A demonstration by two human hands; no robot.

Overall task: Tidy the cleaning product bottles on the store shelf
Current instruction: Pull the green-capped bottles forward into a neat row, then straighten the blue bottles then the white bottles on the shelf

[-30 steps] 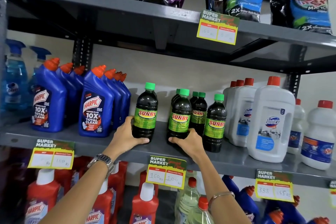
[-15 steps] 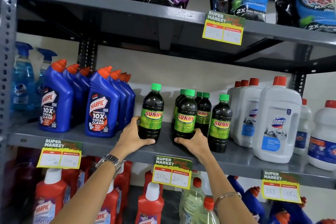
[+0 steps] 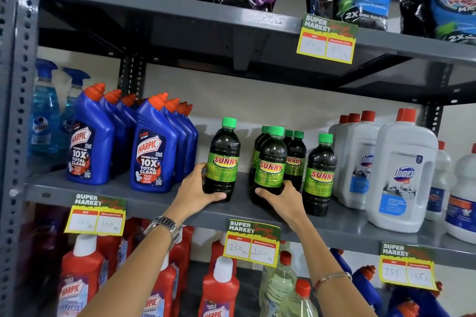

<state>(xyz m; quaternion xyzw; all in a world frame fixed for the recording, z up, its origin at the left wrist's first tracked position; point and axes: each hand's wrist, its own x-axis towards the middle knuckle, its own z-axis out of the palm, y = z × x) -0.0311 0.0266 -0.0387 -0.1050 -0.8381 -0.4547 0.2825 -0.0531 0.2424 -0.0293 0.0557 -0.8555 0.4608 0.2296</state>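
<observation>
Since half a second ago little has moved: both my hands stay on the same two Sunny bottles at the same spots on the middle shelf (image 3: 334, 224), and only my view has drifted slightly.

My left hand (image 3: 195, 192) is curled around the base of the lone Sunny bottle (image 3: 223, 162), thumb laid across its front near the bottom, the other fingers wrapped behind it out of sight. The bottle stands upright with its base at the shelf; I cannot tell whether it is resting or slightly raised. A metal watch (image 3: 164, 226) sits on that wrist.

My right hand (image 3: 282, 201) is closed on the lower part of the front Sunny bottle (image 3: 271, 165), thumb across its front, fingertips showing at its right side. That bottle is upright too.

Just behind my right fingers more Sunny bottles (image 3: 295, 159) cluster, and another (image 3: 320, 175) stands just to their right. Beyond that are the white Domex bottles (image 3: 401, 170). To the left of my left hand stand the blue Harpic bottles (image 3: 152, 152).
</observation>
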